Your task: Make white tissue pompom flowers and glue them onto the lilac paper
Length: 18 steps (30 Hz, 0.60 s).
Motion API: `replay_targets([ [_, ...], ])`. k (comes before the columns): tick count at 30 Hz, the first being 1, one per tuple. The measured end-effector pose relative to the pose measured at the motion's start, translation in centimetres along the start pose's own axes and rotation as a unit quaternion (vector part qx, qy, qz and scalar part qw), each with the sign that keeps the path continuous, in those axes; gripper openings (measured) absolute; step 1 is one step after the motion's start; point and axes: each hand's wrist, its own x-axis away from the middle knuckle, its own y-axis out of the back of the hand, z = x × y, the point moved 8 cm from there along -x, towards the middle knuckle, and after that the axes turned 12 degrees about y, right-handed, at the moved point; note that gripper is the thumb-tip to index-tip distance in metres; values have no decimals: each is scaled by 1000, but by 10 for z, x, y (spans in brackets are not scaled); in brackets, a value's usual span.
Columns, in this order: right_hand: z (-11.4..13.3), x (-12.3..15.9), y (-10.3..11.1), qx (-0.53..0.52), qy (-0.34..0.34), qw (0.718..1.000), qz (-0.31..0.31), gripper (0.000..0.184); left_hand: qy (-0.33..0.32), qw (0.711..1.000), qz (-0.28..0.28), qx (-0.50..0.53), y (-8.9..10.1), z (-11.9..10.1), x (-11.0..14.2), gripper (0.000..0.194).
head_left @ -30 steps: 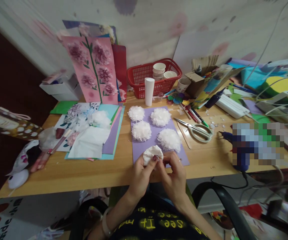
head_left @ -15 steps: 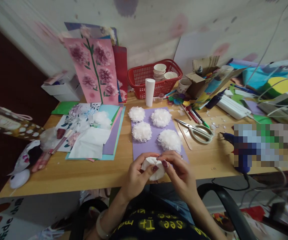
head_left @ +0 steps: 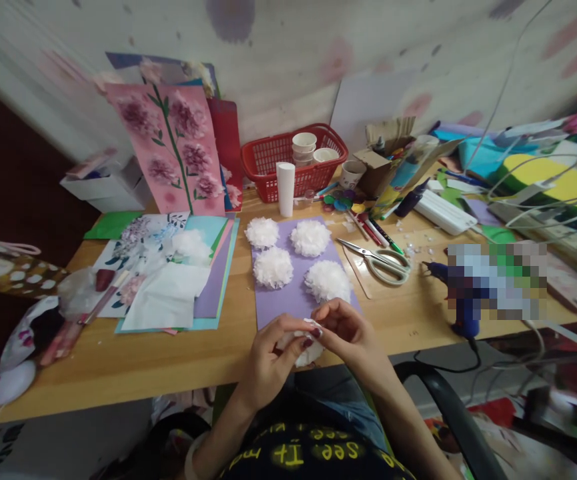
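My left hand [head_left: 271, 353] is closed on a round piece of white tissue paper [head_left: 310, 357], its thumb lying across the front. My right hand [head_left: 352, 335] pinches the upper edge of the same tissue paper with thumb and fingertips. Both hands meet at the table's front edge, over my lap, and cover much of the paper. Just beyond them lies a purple sheet [head_left: 271, 310]. On it or at its edge sit several fluffy white paper flowers, such as a near right flower [head_left: 327, 281] and a near left flower [head_left: 273, 268].
Scissors [head_left: 387, 265] and a wooden stick [head_left: 357, 273] lie to the right, with a blue glue gun [head_left: 463, 313] further over. A white paper roll [head_left: 285, 190] stands before a red basket [head_left: 263, 167]. Paper sheets and white tissue [head_left: 161, 300] lie left, below a pink flower picture [head_left: 143, 150].
The head view has shifted slightly to the right. My fingers have drawn closer together, and the right hand now pinches the tissue paper's top edge, so less of it shows.
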Motion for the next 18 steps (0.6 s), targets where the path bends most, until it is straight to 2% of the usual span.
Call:
replay_targets([
  [6, -12, 3, 3, -47, -43, 998, -24, 29, -16, 999, -34, -38, 3, -3, -2, 7],
  [13, -20, 7, -2, -40, -97, 994, 24, 35, -71, 994, -50, -61, 5, -9, 0, 8],
  [18, -26, 3, 0, -16, -93, 996, 6, 35, -70, 987, -115, -92, 16, -16, 0, 10],
])
